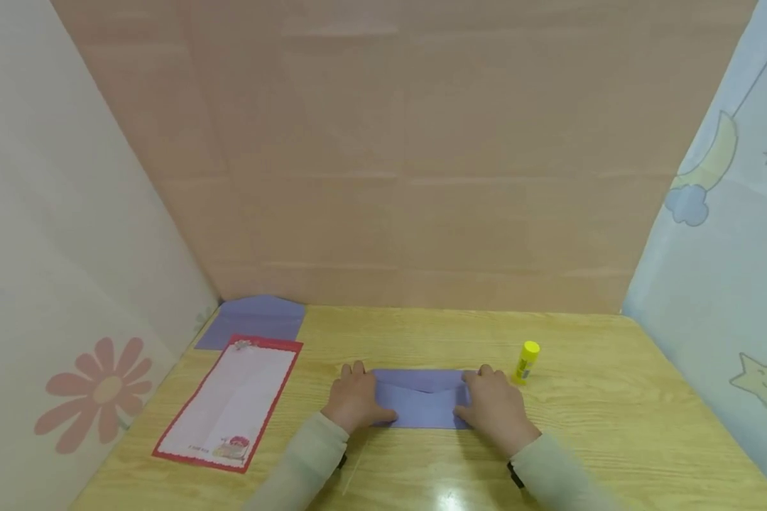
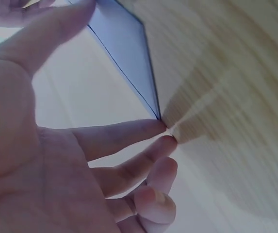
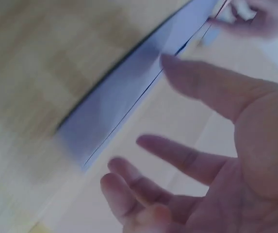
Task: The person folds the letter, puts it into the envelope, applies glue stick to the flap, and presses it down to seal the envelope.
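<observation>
A purple envelope (image 1: 422, 411) lies midway between the counter's (image 1: 588, 447) side edges, its contents hidden. The left hand (image 1: 354, 399) and right hand (image 1: 497, 411), apart and loosely spread, cover its ends, thumbs on it. A glue stick (image 1: 527, 360) stands toward the right edge. Red-bordered letter paper (image 1: 230, 397) overlaps another envelope (image 1: 256, 323) at the back-left corner; the front edge is cut off.

Screened-off paper-craft desk nook; home, classroom or studio, can't tell. Light yellow wood-grain desk (image 1: 601, 433) across lower frame, creased brown sheet backdrop (image 1: 409, 142) upper centre. Pale side sheets: pink-red flower print (image 1: 107, 390) lower left, yellow moon print (image 1: 719, 152) far right. Purple paper envelope (image 1: 422, 411) lower centre, yellow cylindrical glue stick (image 1: 527, 363) right of it.
</observation>
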A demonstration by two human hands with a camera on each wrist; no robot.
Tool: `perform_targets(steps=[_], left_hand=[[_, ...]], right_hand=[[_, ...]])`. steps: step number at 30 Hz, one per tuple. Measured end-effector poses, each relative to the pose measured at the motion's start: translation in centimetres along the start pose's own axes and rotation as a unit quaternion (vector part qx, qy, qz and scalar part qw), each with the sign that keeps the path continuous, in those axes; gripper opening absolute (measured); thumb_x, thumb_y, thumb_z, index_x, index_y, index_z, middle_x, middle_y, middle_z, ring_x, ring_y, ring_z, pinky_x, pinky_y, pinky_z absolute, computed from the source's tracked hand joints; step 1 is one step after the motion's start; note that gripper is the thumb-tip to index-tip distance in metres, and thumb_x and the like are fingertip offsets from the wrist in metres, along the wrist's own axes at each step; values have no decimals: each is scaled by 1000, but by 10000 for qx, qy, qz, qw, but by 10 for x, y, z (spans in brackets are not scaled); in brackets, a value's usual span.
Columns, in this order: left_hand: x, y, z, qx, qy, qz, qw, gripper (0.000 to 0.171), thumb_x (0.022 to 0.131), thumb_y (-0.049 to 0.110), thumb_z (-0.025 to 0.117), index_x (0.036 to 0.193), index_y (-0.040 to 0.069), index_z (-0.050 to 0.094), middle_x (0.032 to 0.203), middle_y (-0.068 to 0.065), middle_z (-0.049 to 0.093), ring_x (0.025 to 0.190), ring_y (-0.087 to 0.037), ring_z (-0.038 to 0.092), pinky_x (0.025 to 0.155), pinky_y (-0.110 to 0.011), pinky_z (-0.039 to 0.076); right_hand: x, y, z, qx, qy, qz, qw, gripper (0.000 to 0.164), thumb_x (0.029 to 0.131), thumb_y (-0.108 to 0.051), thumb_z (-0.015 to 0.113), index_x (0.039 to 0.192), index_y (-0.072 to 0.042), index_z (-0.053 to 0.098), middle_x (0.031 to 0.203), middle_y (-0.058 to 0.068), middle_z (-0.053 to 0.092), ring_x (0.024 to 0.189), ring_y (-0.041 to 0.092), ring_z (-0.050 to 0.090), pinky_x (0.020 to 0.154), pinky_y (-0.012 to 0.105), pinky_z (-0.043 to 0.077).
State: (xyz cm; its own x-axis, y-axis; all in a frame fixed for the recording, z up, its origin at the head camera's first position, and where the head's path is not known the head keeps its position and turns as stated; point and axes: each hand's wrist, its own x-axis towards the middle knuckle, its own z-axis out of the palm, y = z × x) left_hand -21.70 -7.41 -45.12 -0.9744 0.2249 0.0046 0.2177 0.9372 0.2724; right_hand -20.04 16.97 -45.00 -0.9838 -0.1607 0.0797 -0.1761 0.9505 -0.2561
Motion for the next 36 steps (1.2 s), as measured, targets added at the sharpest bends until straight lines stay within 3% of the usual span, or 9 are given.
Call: perform_targets(steps=[3,5,8,12,18,27,36], left_hand=[[-3,3,1,97,16,2,10000,60,68,45,88,94,-5,68,95,-14,52,91,-27,46,69,-43,49],[-5,6,3,168,89,25,9998,60,72,44,87,96,-7,67,96,-15,54,92,-29,48,70,-44,50],[-9,10,4,256,232,66,9994,59,77,43,84,99,-9,66,95,-16,56,92,-29,51,70,-44,50],[-14,14,3,259,376,85,9989,57,79,41,82,101,-10,65,91,-15,54,88,-28,50,66,-42,48],[-20,20,0,274,345,280,9986,51,82,41,79,91,-7,64,88,-12,52,83,-25,48,61,-38,45],[-26,24,-2,209,-80,342,9992,43,85,43,75,75,3,62,91,-12,53,82,-25,47,61,-38,44],[-27,23,2,298,-48,413,9987,44,84,45,76,73,4,63,88,-11,52,80,-25,47,57,-37,44]], right_hand=[[-11,-17,5,226,117,-409,9988,35,76,-31,83,101,-7,74,92,11,61,83,28,58,56,42,51],[-17,-26,8,331,156,-701,9969,30,75,-30,83,94,-9,75,87,7,59,79,26,55,57,40,49],[-23,-35,11,275,187,-941,9950,31,72,-31,83,93,-9,75,85,5,55,77,25,50,60,40,47],[-21,-38,14,279,6,-863,9959,39,74,-32,82,101,-6,74,91,8,54,80,26,47,63,41,46],[-3,-31,19,210,-47,-812,9965,46,79,-34,81,111,-3,73,101,13,57,86,28,49,68,44,49],[32,-28,19,207,-295,-806,9961,48,84,-33,78,119,-1,69,109,17,57,96,32,50,79,49,50],[65,-24,14,128,-640,-654,9957,52,86,-32,75,128,-1,65,123,22,57,113,41,51,93,55,49]])
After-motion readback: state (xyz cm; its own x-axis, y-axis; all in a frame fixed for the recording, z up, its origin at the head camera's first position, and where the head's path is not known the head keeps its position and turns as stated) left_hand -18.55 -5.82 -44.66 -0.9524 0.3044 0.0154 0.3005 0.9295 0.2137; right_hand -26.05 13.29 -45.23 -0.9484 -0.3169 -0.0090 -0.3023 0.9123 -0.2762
